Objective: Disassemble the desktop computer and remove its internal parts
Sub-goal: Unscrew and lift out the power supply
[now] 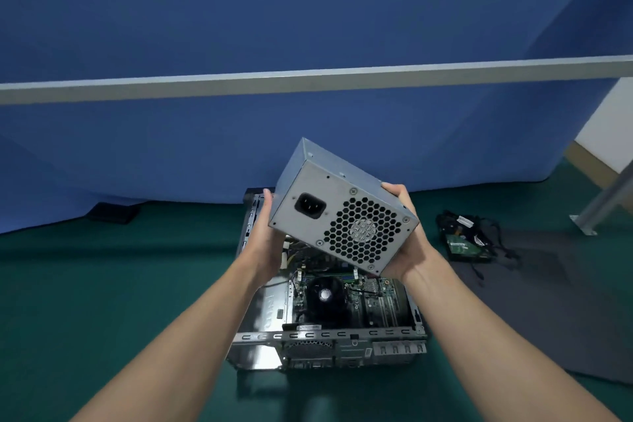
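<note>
Power supply [342, 216] tilted, held above open computer case [270, 336], hard drive [466, 245] well apart at right, left grip [265, 240] and right grip [409, 250] clasping its opposite sides, forearms outstretched

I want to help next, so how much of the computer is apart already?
Done: the case is open, and a drive with cables lies on the mat. In hand: the left hand and right hand hold the power box above the case. To do: the fan and board sit inside.
</note>
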